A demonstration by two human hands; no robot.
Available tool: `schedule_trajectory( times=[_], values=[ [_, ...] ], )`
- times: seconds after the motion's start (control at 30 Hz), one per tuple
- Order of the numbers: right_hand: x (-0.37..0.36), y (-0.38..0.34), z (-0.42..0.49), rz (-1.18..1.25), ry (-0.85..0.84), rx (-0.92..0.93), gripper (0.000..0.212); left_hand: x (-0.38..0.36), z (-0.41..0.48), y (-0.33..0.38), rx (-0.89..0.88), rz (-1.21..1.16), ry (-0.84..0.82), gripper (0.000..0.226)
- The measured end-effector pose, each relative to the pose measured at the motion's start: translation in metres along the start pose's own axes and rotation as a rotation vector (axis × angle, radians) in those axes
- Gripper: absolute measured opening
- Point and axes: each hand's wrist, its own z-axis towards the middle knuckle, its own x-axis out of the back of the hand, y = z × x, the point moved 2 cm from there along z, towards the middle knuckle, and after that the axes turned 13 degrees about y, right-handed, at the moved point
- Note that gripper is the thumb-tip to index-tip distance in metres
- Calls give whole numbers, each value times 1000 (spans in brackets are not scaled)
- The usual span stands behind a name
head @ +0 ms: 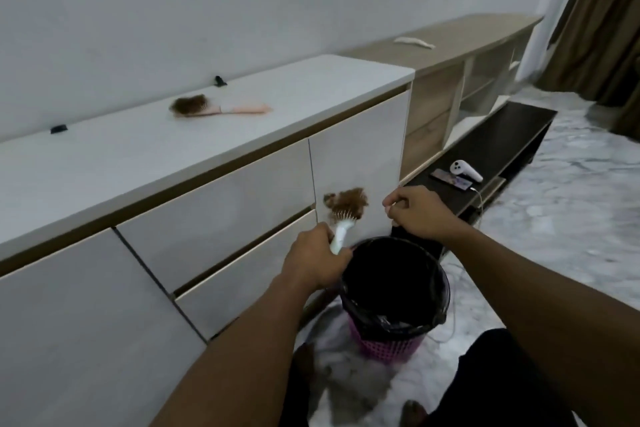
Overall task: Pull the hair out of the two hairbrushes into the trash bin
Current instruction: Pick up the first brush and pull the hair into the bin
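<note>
My left hand [317, 255] grips the pale handle of a white hairbrush [341, 227], held upright above the left rim of the trash bin. A clump of brown hair [349, 201] fills the brush's bristles. My right hand [417, 211] hovers to the right of the brush, fingers curled and pinched; I cannot make out anything between them. The trash bin [388, 345] is a pink basket with a black liner, standing on the floor below both hands. A second hairbrush [242, 109] with a pink handle lies on the white cabinet top, its head covered in brown hair [188, 105].
The white cabinet [221, 198] with drawers stands right behind the bin. Two small black clips [59, 129] [220, 81] lie on its top. To the right, a low dark shelf [495, 146] carries a phone [452, 179] and a white controller [465, 170]. My legs are at the bottom right.
</note>
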Motion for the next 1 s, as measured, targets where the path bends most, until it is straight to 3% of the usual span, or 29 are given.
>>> schedule_trajectory(
  times=[0.27,0.37,0.63,0.8,1.0],
  values=[
    [-69,102,20,128,-36,-251,13,-100,13,-26,-14,55,-200,30],
    [-96,145,29,167,-18,-373,2,-140,18,-38,9,62,-273,30],
    [-156,229,49,370,-56,-708,29,-214,41,-73,7,74,-356,26],
    [-182,255,59,490,-14,-784,22,-241,57,-86,-43,104,-391,24],
    [-200,272,64,587,94,-849,32,-263,67,-106,-146,100,-432,21]
  ],
)
